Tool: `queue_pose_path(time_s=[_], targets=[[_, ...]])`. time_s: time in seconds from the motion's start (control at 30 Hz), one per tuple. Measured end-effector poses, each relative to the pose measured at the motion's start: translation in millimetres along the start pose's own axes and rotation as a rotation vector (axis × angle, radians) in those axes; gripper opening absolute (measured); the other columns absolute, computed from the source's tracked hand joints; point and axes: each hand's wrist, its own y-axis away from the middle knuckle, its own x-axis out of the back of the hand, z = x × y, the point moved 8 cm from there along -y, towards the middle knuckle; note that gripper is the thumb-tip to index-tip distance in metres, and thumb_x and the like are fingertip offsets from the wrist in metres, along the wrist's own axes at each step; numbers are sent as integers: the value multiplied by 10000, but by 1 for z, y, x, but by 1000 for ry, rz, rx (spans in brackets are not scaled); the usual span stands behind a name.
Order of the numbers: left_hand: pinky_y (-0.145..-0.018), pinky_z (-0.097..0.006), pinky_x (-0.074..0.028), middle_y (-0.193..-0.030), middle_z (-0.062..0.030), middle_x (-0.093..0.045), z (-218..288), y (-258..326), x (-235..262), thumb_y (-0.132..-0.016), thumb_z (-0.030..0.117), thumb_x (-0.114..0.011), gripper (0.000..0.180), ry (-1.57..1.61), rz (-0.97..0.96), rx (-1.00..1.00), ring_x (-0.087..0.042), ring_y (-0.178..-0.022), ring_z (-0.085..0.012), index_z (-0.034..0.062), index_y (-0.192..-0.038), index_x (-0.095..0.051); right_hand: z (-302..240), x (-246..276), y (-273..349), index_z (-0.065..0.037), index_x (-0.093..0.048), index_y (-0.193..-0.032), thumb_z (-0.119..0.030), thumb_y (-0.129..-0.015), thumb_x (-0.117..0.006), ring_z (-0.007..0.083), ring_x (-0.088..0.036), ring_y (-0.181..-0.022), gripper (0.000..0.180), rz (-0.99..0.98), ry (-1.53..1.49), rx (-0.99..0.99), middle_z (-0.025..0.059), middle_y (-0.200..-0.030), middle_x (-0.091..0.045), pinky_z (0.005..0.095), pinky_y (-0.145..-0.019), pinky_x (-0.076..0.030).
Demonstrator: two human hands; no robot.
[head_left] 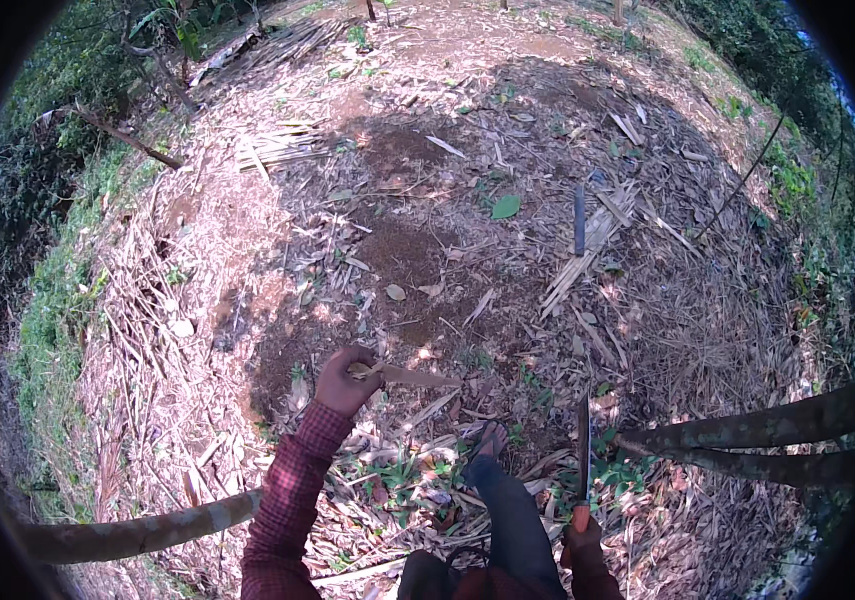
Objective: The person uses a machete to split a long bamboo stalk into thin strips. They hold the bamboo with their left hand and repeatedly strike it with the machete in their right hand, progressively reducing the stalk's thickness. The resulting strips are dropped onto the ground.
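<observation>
My left hand (345, 380), in a red checked sleeve, is closed around one end of a pale, flat strip (417, 377) that looks like split bamboo or wood. Its free end points right, above the littered ground. Low on the right, my right hand (583, 548) grips the orange handle of a machete (584, 450). The long, dark blade stands out away from me, apart from the strip. Farther off lies a dark, narrow, flat piece (579, 220), perhaps a sheath, beside a bundle of pale split strips (587, 250).
A bare branch (147, 530) reaches in from the lower left, and forked branches (757, 450) from the right near the machete. Another pile of strips (287, 147) lies far left. My sandalled foot (490, 440) rests among dry leaves. Green brush (37, 180) lines the sides.
</observation>
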Motion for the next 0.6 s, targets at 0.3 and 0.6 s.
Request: queue_pose_path(time_s=[0.3,0.6], targets=[[-818,-345,-498,-1001,-105,-561,86,-166,-14,-768,124,-658,188,89,-207,-70,-569,-934,-240,20,-881,-548,-200,-65,-69,17,-532,-994,-167,-716,-693,141,-566,-644,370,-46,201,246,77,-773,-580,297,-591,-463],[-895,-345,-421,-1018,-126,-527,46,-298,-63,-796,145,-620,214,-2,-414,-284,-525,-997,-282,23,-941,-520,-405,-180,-93,6,-516,-1055,-162,-727,-647,225,-599,-736,391,-99,243,495,126,-812,-594,339,-677,-477]])
